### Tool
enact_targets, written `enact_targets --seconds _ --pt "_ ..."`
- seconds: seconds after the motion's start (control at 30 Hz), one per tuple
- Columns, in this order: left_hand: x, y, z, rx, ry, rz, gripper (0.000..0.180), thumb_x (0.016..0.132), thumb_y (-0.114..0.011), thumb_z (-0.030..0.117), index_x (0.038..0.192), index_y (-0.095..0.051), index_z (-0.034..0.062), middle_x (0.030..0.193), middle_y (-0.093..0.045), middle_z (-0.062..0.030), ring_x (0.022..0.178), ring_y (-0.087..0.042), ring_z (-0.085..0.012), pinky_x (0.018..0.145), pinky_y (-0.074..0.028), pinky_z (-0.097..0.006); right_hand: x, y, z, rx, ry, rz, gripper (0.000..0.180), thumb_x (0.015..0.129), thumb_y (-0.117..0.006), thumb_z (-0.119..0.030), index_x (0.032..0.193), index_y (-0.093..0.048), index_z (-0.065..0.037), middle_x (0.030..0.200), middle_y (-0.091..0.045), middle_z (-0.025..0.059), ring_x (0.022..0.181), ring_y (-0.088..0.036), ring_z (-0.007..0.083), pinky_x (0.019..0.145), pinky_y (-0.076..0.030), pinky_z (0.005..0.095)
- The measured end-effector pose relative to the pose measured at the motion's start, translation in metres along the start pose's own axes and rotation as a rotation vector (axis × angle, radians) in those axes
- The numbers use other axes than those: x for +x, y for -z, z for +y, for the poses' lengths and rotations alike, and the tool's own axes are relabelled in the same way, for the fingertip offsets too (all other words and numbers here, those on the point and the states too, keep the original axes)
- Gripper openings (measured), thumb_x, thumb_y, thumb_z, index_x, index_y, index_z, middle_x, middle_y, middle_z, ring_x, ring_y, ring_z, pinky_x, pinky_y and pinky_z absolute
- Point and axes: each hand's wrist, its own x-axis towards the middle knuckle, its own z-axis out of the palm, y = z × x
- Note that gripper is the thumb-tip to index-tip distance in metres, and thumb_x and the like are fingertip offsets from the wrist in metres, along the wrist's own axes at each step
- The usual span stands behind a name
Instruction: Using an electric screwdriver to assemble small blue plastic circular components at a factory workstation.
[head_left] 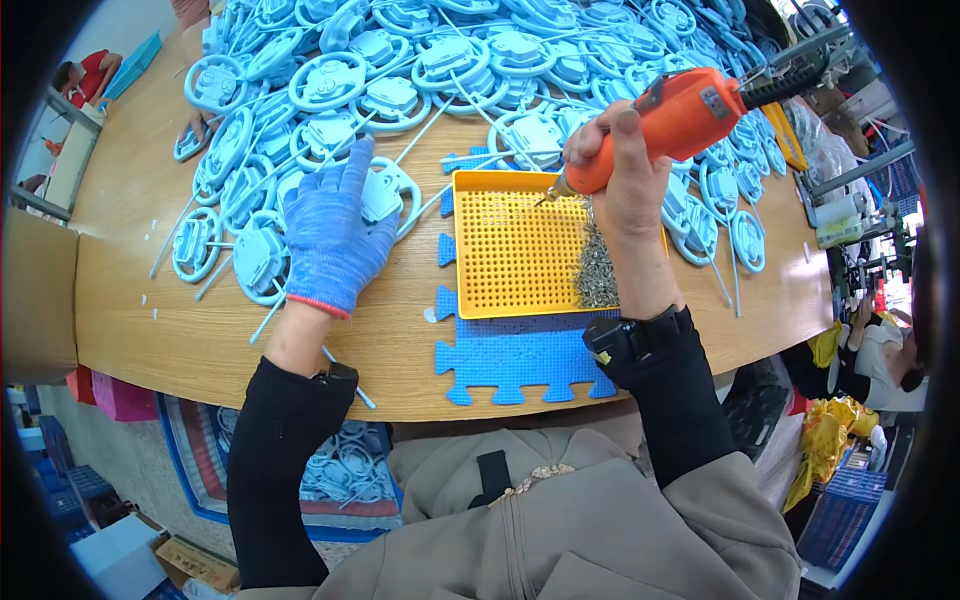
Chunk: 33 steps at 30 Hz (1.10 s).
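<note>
My right hand (630,185) is wrapped around an orange electric screwdriver (668,125). The bit points down to the left, above a yellow perforated tray (505,260). Small metal screws (597,270) lie heaped along the tray's right side, partly behind my right wrist. My left hand (338,235), in a blue knitted glove with a red cuff, lies over light-blue plastic parts with its fingers stretched out. Beside its thumb and fingertips sits one ring-shaped part (383,194) with a boxy middle; whether the hand grips it cannot be told.
A big pile of similar light-blue parts (440,60) covers the far side of the wooden table (400,350). Under the tray is a blue foam mat (520,350). Another person's hand (197,125) touches the pile at far left. More parts (350,470) fill a bin below the table.
</note>
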Motion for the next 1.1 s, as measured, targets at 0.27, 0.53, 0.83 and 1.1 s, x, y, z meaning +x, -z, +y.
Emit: enact_targets --seconds 0.27,0.53,0.83,1.1 --pt "-0.042 0.019 -0.008 -0.425 -0.088 0.331 0.079 0.071 -0.079 0.02 0.138 -0.042 -0.0002 0.121 -0.058 -0.0192 0.112 -0.055 -0.033 0.095 -0.043 -0.041 -0.002 -0.003 0.001 -0.01 0.006 0.025 0.034 0.086 -0.073 -0.034 0.086 -0.051 -0.008 0.069 -0.056 0.0042 0.06 -0.055 0.0174 0.058 -0.047 0.0334" --pt "-0.114 0.063 0.098 -0.452 -0.389 -0.096 0.075 0.063 -0.08 0.029 0.128 -0.051 0.004 0.111 -0.06 -0.0143 0.104 -0.056 -0.0336 0.102 -0.033 -0.052 -0.011 -0.007 -0.04 -0.014 0.096 -0.021 0.039 0.087 -0.07 -0.04 0.097 -0.053 -0.007 0.071 -0.055 0.0048 0.06 -0.054 0.0177 0.059 -0.048 0.0342" --pt "-0.128 0.03 0.116 -0.454 -0.198 -0.078 0.081 0.064 -0.081 0.027 0.132 -0.048 -0.0007 0.109 -0.061 -0.0147 0.105 -0.055 -0.0341 0.099 -0.033 -0.05 -0.103 -0.03 -0.099 -0.012 -0.095 -0.344 0.057 0.084 -0.062 -0.06 0.099 -0.048 -0.006 0.066 -0.051 0.0035 0.058 -0.052 0.0158 0.055 -0.047 0.031" --pt "-0.131 0.032 0.12 -0.433 -0.179 -0.075 0.078 0.067 -0.08 0.029 0.133 -0.049 0.0025 0.106 -0.062 -0.0139 0.104 -0.055 -0.0336 0.099 -0.033 -0.05 -0.121 -0.028 -0.088 -0.047 -0.143 -0.374 0.052 0.086 -0.065 -0.053 0.098 -0.048 -0.006 0.066 -0.052 0.005 0.058 -0.054 0.0169 0.054 -0.048 0.0312"
